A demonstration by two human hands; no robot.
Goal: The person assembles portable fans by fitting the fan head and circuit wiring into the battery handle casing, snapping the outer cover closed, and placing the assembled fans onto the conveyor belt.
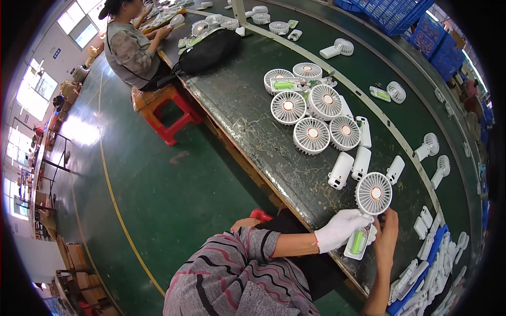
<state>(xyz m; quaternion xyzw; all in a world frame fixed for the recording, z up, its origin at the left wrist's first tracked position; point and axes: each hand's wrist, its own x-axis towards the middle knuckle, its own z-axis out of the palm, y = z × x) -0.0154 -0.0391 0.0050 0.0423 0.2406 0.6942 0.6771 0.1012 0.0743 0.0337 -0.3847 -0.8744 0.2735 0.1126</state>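
Note:
A white handheld fan (373, 193) with an orange ring at its hub is held at the table's near edge. Its handle is uncovered, and a green battery (358, 242) shows inside. My left hand (338, 230), in a white glove, closes round the handle just below the fan head. My bare right hand (388, 231) has its fingers bent against the handle's right side near the neck; the fingertips are partly hidden. Just beyond the fan lie white handle shells (341, 169). Farther off, a cluster of white fans (312, 135) rests on the table, one with a green battery exposed.
The dark, scratched table (237, 113) curves away to the far left, with a black bag (208, 51) on it. A co-worker (132, 47) sits there beside a red-orange stool (168, 113). Fans lie along a green belt (369, 68). A blue tray (429, 268) full of white shells stands at right.

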